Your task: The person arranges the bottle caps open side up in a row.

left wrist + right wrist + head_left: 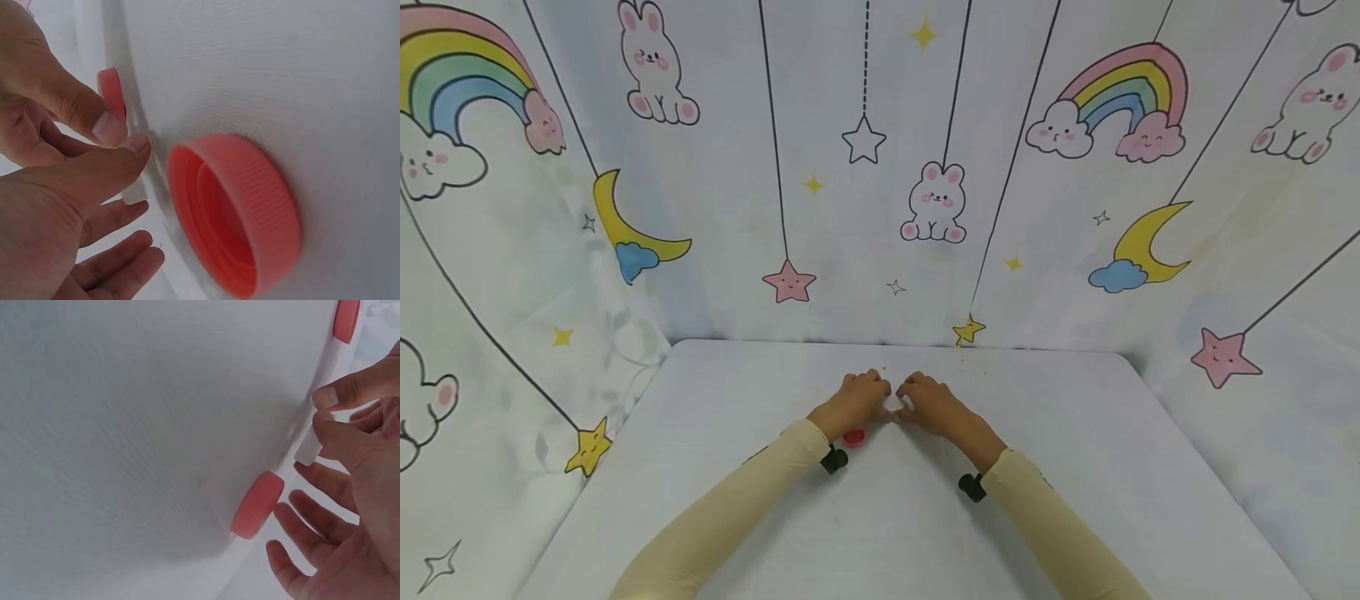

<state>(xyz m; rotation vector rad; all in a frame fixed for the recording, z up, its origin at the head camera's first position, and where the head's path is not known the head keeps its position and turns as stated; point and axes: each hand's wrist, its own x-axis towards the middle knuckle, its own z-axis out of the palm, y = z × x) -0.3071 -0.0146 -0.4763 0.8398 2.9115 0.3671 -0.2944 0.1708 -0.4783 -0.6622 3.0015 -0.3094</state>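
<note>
In the head view my left hand [857, 398] and right hand [931, 404] meet above the white table, thumb tips close together. Between them is a small flat white piece [308, 449], partly covered by the thumbs. Both hands appear to pinch it by its ends; what kind of thing it is does not show. A red ribbed bottle cap [269, 206] lies by my left wrist, its hollow side showing in the left wrist view. Another red cap [257, 506] is on the table below my right fingers, hidden in the head view.
The white table [880, 533] ends at a curtain [730, 167] printed with rabbits, stars, moons and rainbows, which stands behind and at both sides. Dark wrist cameras [972, 487] hang below the sleeves. Tiny dark specks lie near the table's back edge.
</note>
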